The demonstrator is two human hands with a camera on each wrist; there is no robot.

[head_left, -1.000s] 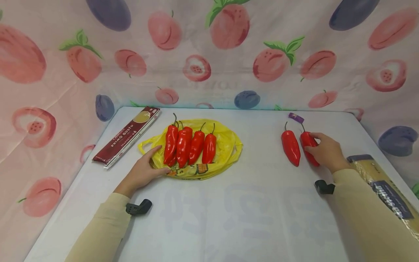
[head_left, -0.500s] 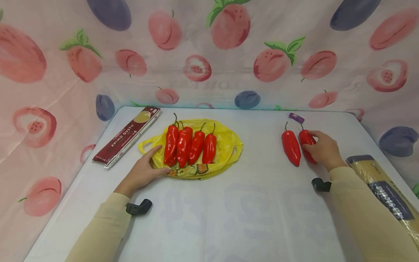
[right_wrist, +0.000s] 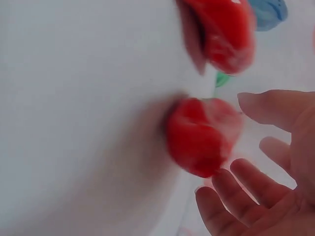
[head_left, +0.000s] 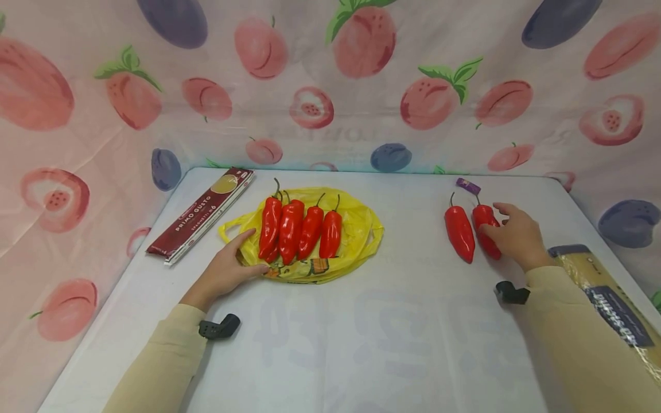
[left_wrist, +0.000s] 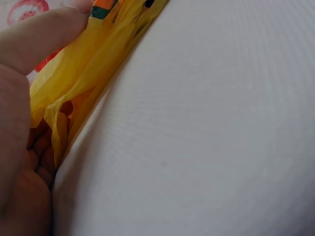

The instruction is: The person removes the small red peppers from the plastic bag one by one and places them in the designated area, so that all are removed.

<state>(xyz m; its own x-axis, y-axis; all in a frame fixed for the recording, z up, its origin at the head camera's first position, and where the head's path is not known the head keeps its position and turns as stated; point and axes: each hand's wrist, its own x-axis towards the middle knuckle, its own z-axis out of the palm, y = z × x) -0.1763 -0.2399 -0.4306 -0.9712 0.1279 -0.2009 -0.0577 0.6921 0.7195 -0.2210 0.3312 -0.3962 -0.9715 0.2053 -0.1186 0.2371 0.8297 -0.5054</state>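
Note:
On a yellow plastic bag point(head_left: 356, 229) lie several red peppers point(head_left: 290, 232) with dark stems. My left hand point(head_left: 229, 269) rests at the bag's left front edge, thumb and fingers spread; in the left wrist view the thumb point(left_wrist: 44, 37) touches the yellow plastic. On the right, two more red peppers lie side by side on the table. Over the right-hand pepper point(head_left: 484, 221) is my right hand point(head_left: 518, 238). The right wrist view shows its thumb and fingers parted around the pepper point(right_wrist: 202, 135), with a gap at the thumb. The left-hand pepper point(head_left: 459, 234) lies untouched.
A dark red spaghetti packet point(head_left: 198, 218) lies at the left. Behind the right peppers is a small purple packet point(head_left: 467, 185). A clear pasta bag point(head_left: 601, 292) lies along the right edge, partly under my right forearm. Fruit-patterned cloth point(head_left: 356, 115) hangs behind the white table point(head_left: 361, 344).
The right pepper has shifted slightly, its tip moving up and left. My right fingers have loosened and spread away from it. My left hand and the bag have not moved.

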